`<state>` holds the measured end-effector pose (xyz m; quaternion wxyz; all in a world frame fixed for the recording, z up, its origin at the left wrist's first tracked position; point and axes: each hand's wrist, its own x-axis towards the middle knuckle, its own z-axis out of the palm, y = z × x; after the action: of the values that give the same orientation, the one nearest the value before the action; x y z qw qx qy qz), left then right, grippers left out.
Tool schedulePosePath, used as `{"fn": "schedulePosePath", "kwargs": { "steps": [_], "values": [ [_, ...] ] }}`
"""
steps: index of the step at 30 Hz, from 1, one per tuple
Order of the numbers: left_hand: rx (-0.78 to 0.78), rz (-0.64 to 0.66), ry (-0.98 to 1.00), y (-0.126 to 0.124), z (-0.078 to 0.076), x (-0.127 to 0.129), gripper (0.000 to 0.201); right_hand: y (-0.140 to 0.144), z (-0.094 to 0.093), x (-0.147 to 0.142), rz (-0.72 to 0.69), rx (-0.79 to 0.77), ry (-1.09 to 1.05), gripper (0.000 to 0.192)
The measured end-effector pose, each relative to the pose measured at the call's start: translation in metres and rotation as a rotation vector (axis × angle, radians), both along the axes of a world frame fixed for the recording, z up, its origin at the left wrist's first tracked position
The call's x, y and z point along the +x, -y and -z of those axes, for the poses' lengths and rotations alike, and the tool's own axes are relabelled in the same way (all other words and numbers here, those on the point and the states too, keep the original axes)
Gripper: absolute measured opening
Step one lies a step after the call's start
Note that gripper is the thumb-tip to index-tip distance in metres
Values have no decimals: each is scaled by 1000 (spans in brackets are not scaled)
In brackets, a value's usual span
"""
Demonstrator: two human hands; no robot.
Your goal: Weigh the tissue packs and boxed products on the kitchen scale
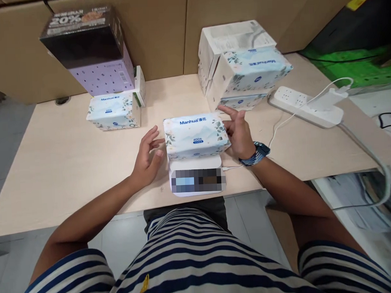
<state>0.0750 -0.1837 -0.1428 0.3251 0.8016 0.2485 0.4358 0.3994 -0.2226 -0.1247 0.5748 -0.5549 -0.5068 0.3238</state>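
Note:
A soft pack of tissues (196, 133) with blue mountains and leaves on its wrap lies on a small white kitchen scale (174, 191), whose blurred display faces me. To the left of the pack is my left hand (147, 159), fingers spread and holding nothing, fingertips just short of the wrap. My right hand (242, 133) is at the pack's right end, with the index finger stretched out and the lower fingers bent close to the wrap; whether they touch it I cannot tell. On that wrist sits a watch with a blue woven band (256, 154).
More tissue packs (257, 70) are stacked at the back right, and another tissue pack (112, 111) lies at left. Behind it a black box (83, 39) tops a purple box (105, 77). A power strip (307, 107) with cables lies at right. Cardboard (158, 36) lines the table's back.

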Motion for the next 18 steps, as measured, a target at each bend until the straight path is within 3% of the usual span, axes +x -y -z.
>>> {"fn": "schedulePosePath", "kwargs": {
  "steps": [11,18],
  "values": [
    [-71,-12,73,-7,12,2,53,-4,13,19,-45,49,124,94],
    [-138,-32,57,-2,6,4,50,-4,18,27,-38,4,128,97]
  ]
}}
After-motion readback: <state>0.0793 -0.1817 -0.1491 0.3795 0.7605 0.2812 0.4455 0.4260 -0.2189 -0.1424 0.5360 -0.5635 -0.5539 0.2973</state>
